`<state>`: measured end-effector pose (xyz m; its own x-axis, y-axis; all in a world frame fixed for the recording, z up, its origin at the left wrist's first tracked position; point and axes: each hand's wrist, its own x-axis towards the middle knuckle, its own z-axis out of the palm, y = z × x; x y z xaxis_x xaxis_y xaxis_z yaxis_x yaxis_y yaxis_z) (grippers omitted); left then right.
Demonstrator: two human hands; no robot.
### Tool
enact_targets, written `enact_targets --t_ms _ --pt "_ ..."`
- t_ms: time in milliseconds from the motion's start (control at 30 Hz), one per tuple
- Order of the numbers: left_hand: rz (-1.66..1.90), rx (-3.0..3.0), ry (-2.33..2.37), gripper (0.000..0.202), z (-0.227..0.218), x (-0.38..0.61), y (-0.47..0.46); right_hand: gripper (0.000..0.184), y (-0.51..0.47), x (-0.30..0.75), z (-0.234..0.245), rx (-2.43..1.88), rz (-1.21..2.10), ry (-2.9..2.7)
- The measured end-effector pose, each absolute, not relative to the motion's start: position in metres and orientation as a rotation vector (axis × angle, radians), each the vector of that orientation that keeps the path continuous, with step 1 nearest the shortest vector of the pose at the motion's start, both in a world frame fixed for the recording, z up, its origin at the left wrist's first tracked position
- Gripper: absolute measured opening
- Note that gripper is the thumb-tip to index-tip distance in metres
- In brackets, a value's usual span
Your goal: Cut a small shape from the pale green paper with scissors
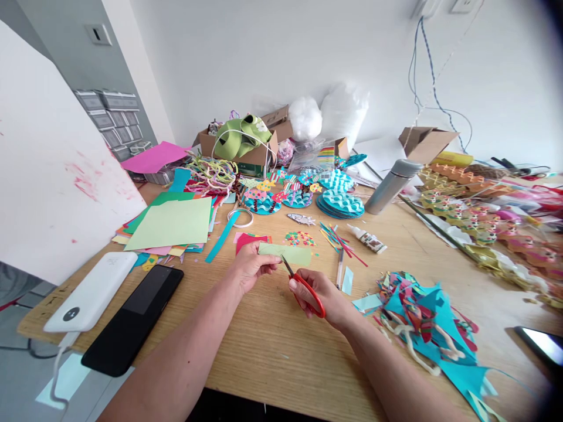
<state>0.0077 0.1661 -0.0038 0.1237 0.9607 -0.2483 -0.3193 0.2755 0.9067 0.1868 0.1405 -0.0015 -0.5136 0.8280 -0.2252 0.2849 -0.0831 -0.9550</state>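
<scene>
My left hand (251, 266) pinches the left end of a pale green paper strip (292, 253) above the wooden table. In my right hand (323, 296) is a pair of scissors (313, 297) with red handles, my fingers through the loops. The scissors' blades meet the strip's lower edge near my left fingertips; I cannot tell how far they cut in. Just beyond the strip lie small colourful paper bits (300, 238) and red paper (248, 240). Thin paper strips (341, 240) and a pen (340, 268) lie to the right.
Stacked coloured paper (171, 221), a white power bank (90, 291) and a black phone (132, 319) lie left. Blue paper scraps (433, 313) heap at right. A glue bottle (367, 238), a grey thermos (393, 186) and wavy blue discs (340, 202) stand farther back.
</scene>
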Motion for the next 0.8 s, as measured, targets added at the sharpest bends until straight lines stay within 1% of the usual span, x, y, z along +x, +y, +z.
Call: enact_targets --t_ms 100,267,800 --pt "1.101 0.791 1.028 0.022 -0.0027 0.0080 0.1657 0.045 0.1408 0.1871 -0.0026 -1.187 1.630 -1.748" --pt "1.100 0.788 1.032 0.018 -0.0009 0.0080 0.1645 0.045 0.1408 0.1872 -0.0026 -1.194 1.616 -1.740" --pt "1.122 0.800 1.035 0.028 -0.0032 0.0093 0.1651 0.045 0.1407 0.1865 -0.0023 -1.205 1.610 -1.759"
